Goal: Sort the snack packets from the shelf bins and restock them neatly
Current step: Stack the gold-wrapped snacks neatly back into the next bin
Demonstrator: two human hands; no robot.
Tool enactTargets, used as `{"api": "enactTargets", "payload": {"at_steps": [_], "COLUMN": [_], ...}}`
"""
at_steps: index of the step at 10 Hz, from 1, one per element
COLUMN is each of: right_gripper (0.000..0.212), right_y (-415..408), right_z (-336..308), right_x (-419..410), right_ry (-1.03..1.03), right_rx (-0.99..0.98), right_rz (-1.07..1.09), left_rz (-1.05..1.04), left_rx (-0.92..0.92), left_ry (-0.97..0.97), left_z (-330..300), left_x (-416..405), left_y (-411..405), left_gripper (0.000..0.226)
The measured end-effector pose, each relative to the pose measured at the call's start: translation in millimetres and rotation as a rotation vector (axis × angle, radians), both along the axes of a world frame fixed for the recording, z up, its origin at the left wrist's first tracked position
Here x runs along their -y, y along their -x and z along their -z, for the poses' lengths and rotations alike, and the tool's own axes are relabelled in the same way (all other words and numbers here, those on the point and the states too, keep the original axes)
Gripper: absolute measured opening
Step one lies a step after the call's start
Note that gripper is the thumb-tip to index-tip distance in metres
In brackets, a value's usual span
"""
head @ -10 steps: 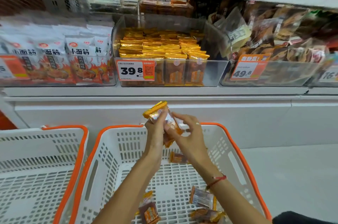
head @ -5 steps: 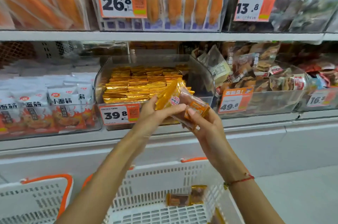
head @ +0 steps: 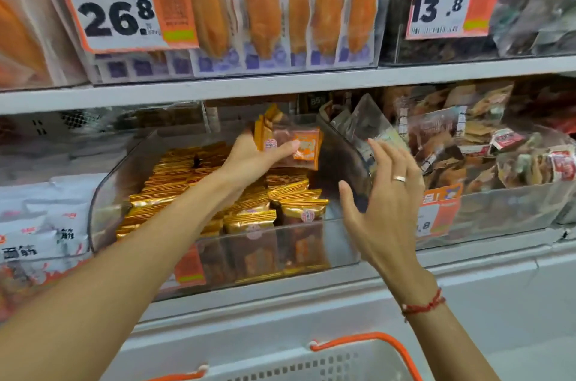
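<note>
Left hand [head: 255, 156]: grips a small stack of gold-edged snack packets [head: 290, 142], held above the clear bin [head: 106, 193].
Right hand [head: 383, 197]: fingers spread and straight, holding nothing, just right of the bin's right wall.
Bin: on the middle shelf [head: 280, 84], filled with rows of gold packets [head: 193, 181].
Basket [head: 358, 355]: white with an orange rim, below the shelf.
</note>
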State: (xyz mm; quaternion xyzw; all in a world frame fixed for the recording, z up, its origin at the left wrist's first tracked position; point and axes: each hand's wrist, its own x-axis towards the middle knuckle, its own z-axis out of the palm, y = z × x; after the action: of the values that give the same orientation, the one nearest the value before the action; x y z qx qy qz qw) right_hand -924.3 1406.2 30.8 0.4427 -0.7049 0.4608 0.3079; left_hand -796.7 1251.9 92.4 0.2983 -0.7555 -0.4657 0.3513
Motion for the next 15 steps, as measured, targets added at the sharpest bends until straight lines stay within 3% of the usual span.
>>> {"api": "enactTargets", "payload": {"at_steps": [2, 3, 5, 6, 8, 10, 12, 13, 14, 15], "right_gripper": [0.051, 0.048, 0.048, 0.048, 0.049, 0.049, 0.051, 0.052, 0.053, 0.056], "right_y": [11, 10, 9, 8, 9, 9, 8, 7, 5, 4], "right_z": [14, 15, 15, 14, 15, 15, 18, 18, 17, 14], "right_x": [5, 5, 7, 7, 8, 7, 6, 5, 2, -3], "right_ry": [-0.038, -0.033, -0.019, -0.016, -0.024, -0.036, -0.042, -0.064, -0.111, -0.213], "right_rx": [-0.113, -0.118, -0.114, -0.121, -0.117, -0.116, -0.125, -0.123, -0.111, -0.104], "right_rz": [0.042, 0.042, 0.059, 0.074, 0.076, 0.077, 0.075, 0.091, 0.097, 0.102], "left_rz": [0.049, 0.088, 0.166, 0.139, 0.118, 0.185, 0.019, -0.001, 0.095, 0.096], "left_rx": [0.113, 0.233, 0.745, 0.872, 0.884, 0.822, 0.755, 0.751, 0.854, 0.832], "left_ry": [0.079, 0.174, 0.345, 0.356, 0.363, 0.386, 0.612, 0.586, 0.434, 0.297], "left_z": [12, 22, 14, 15, 8, 3, 13, 16, 15, 4], "left_x": [25, 39, 58, 56, 67, 74, 81, 79, 72, 61], "left_y": [48, 54, 81, 94, 90, 85, 82, 85, 87, 72], "left_gripper": [0.018, 0.032, 0.065, 0.068, 0.086, 0.064, 0.069, 0.068, 0.071, 0.073]}}
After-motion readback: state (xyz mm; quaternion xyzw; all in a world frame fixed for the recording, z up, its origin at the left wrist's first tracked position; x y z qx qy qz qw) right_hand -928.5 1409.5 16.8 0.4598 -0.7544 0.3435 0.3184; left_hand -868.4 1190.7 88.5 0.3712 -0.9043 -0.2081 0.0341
